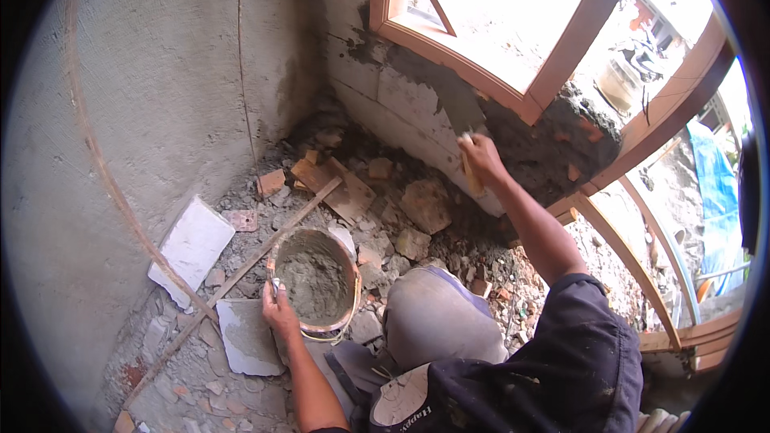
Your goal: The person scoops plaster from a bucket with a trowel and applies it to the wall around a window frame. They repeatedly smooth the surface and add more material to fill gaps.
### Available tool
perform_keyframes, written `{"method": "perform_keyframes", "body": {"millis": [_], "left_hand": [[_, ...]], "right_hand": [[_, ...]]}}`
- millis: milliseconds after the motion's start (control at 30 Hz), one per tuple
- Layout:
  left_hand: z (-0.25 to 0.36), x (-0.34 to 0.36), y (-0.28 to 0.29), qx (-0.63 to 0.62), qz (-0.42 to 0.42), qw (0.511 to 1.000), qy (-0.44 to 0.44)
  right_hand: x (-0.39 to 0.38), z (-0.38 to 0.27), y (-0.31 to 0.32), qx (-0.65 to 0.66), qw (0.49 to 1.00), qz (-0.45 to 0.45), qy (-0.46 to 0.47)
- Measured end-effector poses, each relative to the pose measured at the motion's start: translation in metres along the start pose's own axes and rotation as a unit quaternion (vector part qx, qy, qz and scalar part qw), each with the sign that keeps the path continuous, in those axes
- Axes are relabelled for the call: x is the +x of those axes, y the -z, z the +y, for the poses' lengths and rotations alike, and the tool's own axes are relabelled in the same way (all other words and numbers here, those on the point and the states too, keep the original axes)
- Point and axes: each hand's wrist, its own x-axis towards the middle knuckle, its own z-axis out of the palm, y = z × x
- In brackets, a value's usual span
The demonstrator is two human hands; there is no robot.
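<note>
My left hand (279, 313) grips the left rim of a round bucket (353, 297), its fingers closed on the edge. Wet grey mortar (313, 277) fills much of the bucket. Up at the wall below the window frame, my right hand (484, 160) is closed around the wooden handle of a trowel (462, 108). The trowel's flat blade points up and away, against fresh dark mortar on the block wall (409, 104). Part of the handle shows below my fist.
A wooden window frame (457, 48) stands above the wall. Rubble and broken bricks (425, 204) cover the ground. A long wooden strip (265, 248) lies left of the bucket, near white block pieces (192, 248). A plastered wall (160, 96) rises at left.
</note>
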Motion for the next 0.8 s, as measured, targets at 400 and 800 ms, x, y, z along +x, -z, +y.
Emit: {"method": "perform_keyframes", "body": {"millis": [400, 800], "left_hand": [[-0.011, 0.002, -0.002, 0.015, 0.005, 0.999, -0.035], [-0.006, 0.003, -0.003, 0.029, 0.009, 0.999, -0.029]], "right_hand": [[0.053, -0.011, -0.082, 0.132, 0.968, -0.213, 0.005], [0.154, 0.006, -0.075, -0.183, 0.973, -0.015, 0.140]]}}
